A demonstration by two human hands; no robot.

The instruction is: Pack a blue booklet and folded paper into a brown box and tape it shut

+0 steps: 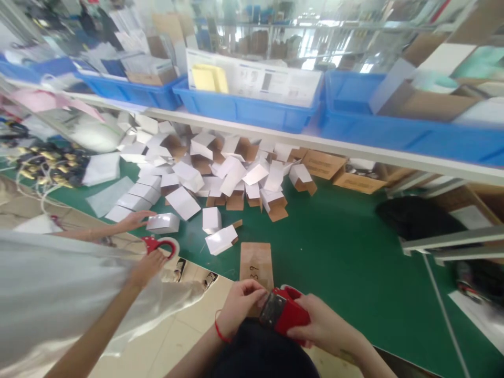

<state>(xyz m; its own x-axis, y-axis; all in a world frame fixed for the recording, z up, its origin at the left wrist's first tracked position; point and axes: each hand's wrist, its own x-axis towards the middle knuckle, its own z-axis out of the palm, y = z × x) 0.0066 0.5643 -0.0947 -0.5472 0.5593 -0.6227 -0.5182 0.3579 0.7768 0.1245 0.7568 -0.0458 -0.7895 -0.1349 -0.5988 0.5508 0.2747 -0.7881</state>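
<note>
My right hand (pixel 321 325) is closed around a red tape dispenser (pixel 284 311) at the near edge of the green table. My left hand (pixel 240 304), with a red string on its wrist, pinches at the dispenser's metal front end, just below a flat brown cardboard piece (pixel 256 262). A pile of small white and brown folded boxes (pixel 220 170) lies further back on the table.
A co-worker in a white top sits at my left, one hand (pixel 136 219) on a white box (pixel 163 222), the other (pixel 149 265) by a second red tape dispenser (pixel 161 245). Blue bins (pixel 244 107) line a shelf above. A black bag (pixel 417 218) lies at the right.
</note>
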